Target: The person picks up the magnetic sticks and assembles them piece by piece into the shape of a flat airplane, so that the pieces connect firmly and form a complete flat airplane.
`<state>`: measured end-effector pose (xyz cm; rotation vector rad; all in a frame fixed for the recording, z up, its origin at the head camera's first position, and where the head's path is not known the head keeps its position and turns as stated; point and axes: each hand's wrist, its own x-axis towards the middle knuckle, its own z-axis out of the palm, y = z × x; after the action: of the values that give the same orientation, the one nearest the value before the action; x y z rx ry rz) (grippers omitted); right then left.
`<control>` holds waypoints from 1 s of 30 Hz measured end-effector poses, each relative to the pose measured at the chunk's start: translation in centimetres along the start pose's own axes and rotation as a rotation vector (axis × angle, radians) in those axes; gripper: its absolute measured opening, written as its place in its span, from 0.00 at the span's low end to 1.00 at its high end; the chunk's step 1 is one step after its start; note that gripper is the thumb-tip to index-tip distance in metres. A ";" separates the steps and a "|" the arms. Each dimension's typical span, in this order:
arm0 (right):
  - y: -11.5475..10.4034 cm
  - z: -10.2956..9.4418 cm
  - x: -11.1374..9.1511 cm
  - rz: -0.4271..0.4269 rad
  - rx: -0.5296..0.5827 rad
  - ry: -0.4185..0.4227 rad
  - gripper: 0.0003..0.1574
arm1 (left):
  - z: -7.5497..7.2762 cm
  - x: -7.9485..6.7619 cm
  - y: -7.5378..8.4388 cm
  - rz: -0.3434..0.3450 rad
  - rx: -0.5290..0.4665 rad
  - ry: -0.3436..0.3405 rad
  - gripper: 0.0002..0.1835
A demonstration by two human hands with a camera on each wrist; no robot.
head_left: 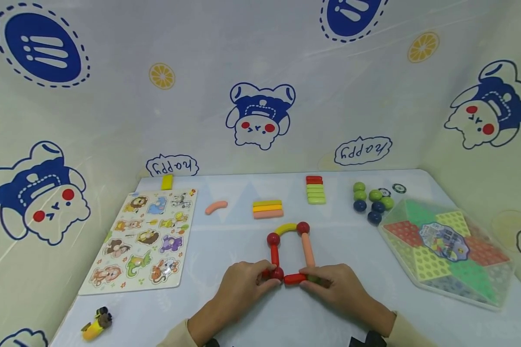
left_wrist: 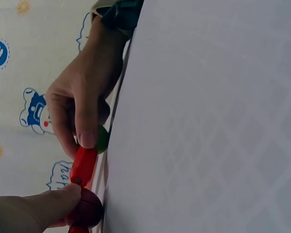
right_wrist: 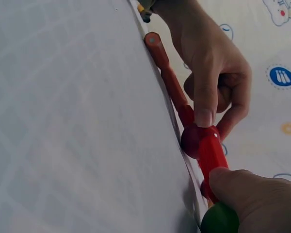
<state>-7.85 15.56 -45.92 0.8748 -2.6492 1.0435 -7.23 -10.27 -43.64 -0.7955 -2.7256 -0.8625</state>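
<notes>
My left hand [head_left: 243,284] pinches a red ball [head_left: 277,273] at the near left corner of a frame of magnetic rods and balls. My right hand [head_left: 340,286] holds a short red rod [head_left: 293,279] by its right end, next to a green ball [right_wrist: 220,218] partly hidden by the fingers. In the left wrist view the rod's free end is right at the red ball. From the left ball a red rod [head_left: 275,255] runs to another red ball [head_left: 273,239]. A curved yellow rod [head_left: 286,228] joins that to a third red ball [head_left: 302,227], and a pink rod [head_left: 308,249] comes down toward my right hand.
An animal puzzle board [head_left: 149,236] lies left, a small yellow toy [head_left: 97,325] near it. Behind are a curved pink rod [head_left: 216,207], stacked yellow and pink rods [head_left: 267,209], and red and green rods [head_left: 315,190]. Green and blue balls [head_left: 375,207] and a patterned clear box [head_left: 447,255] sit right.
</notes>
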 end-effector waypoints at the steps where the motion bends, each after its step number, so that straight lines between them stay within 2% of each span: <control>1: -0.1 0.0 0.0 0.010 -0.026 0.002 0.18 | 0.0 0.0 0.0 -0.001 -0.001 0.000 0.13; 7: -0.4 -0.1 0.1 0.071 -0.131 0.029 0.19 | 0.2 0.0 0.1 0.004 -0.006 0.004 0.12; 18: -0.9 0.4 0.1 0.068 -0.113 0.036 0.18 | 0.0 0.0 0.0 -0.026 -0.021 -0.016 0.14; 22: -0.7 0.4 0.3 0.077 -0.128 0.030 0.20 | -0.9 -0.2 -0.7 -0.041 -0.026 -0.039 0.17; 25: -0.6 0.5 0.4 0.071 -0.128 0.030 0.20 | -2.3 -1.2 -1.9 -0.073 -0.030 -0.033 0.16; 30: -0.4 0.4 0.3 0.058 -0.108 0.030 0.20 | -4.3 -4.5 -3.9 -0.149 -0.075 -0.039 0.15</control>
<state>-7.79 14.89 -45.91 0.7588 -2.6919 0.9093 -5.54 -17.44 -43.42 -0.6348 -2.8312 -0.9946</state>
